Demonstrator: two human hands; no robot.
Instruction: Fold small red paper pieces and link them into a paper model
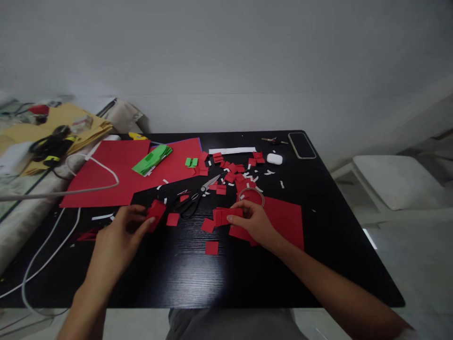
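Between thumb and fingers, my left hand grips a red paper piece, perhaps several together. My right hand pinches a small stack of folded red paper above the black table. Loose red paper squares lie between the hands, one nearest me and another beside the scissors. Black-handled scissors rest partly opened, blades pointing away to the right. Past them is a scattered heap of red squares with white paper scraps. Under my right hand lies a large red sheet with a tape ring.
Large red sheets cover the left, with a green paper bundle on top. White cables cross the left side. At the back right are a phone, keys and a white case. A white stool stands right.
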